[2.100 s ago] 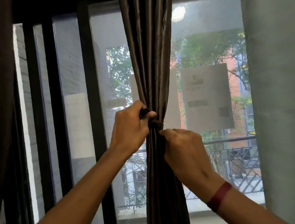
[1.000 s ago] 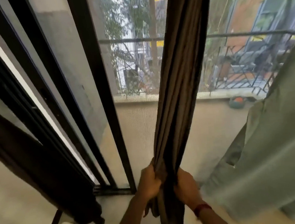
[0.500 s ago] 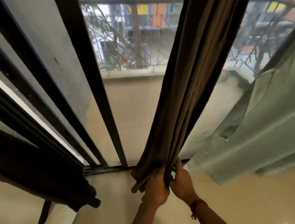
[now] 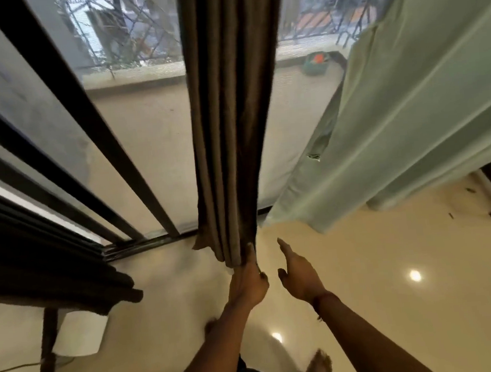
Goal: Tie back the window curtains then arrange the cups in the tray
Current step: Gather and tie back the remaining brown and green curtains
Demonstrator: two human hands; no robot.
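Left grip [image 4: 247,285] on curtain [image 4: 231,128] hem; right grip [image 4: 300,278] open.
We see the brown curtain hanging in gathered folds before the window frame [image 4: 103,144], its hem near the floor [image 4: 393,291]. The left grip pinches the hem's right corner, fingers laid up along the fabric. The right grip hovers just beside it, fingers straight, touching nothing. A green curtain [image 4: 409,114] hangs to the right.

Top of brown curtain [image 4: 227,122] cut off, left fingers [image 4: 251,254] partly behind it
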